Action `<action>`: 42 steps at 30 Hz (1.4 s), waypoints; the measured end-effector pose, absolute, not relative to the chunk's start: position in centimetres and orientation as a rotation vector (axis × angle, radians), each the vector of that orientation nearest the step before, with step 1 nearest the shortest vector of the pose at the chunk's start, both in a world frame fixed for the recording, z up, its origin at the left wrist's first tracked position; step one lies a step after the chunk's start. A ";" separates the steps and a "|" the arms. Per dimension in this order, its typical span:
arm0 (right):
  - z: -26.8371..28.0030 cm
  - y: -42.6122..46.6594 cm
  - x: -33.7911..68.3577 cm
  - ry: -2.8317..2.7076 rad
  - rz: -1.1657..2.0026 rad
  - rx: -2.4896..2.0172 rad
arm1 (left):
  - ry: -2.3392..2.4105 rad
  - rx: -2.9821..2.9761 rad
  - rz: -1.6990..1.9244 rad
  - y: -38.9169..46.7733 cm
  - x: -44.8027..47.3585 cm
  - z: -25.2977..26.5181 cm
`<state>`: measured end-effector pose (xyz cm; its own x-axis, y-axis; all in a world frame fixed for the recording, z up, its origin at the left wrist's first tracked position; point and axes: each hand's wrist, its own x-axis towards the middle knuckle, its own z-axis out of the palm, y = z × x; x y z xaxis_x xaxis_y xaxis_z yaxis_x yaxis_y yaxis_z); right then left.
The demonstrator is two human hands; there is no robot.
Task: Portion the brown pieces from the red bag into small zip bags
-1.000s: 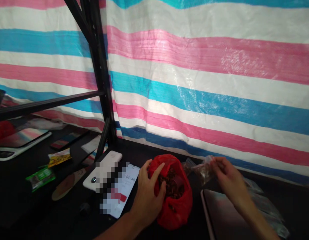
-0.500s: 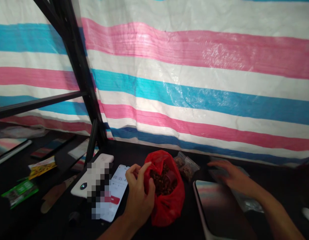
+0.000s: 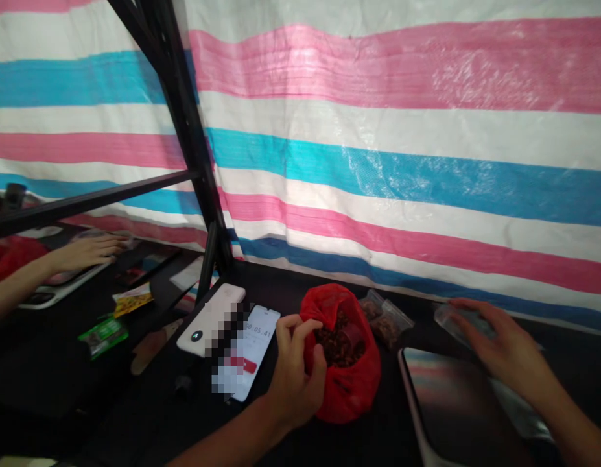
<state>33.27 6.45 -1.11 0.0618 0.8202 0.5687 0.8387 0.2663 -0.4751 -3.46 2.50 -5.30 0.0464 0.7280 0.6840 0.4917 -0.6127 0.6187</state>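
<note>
A red plastic bag (image 3: 351,395) stands with its mouth gathered open. Inside are small brown bean-like pieces (image 3: 336,347) and a dark reddish cup or scoop (image 3: 351,337), partly sunk among them. My left hand (image 3: 297,370) has its curled fingers and thumb at the bag's left rim. Over on the right, my right hand (image 3: 504,340) has index finger and thumb around the edge of a clear plastic bag (image 3: 443,316); its other fingers are partly hidden. Two small zip bags of brown pieces (image 3: 388,324) lie behind the red bag.
A tablet-like device (image 3: 456,402) lies below my right hand. Left of the red bag are a lit phone (image 3: 261,334) and a white power bank (image 3: 222,308). Beyond a black frame (image 3: 183,130), another person's hand (image 3: 89,251) rests near green (image 3: 103,336) and yellow packets (image 3: 133,298).
The view has turned left, and another person's arm has come into sight. My right hand has closed around the clear bag's edge. My left hand stays at the red bag.
</note>
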 end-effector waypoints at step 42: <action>1.8 5.8 15.9 -2.703 0.414 -1.407 | 1.395 1.474 1.503 3.8 -3.0 -4.1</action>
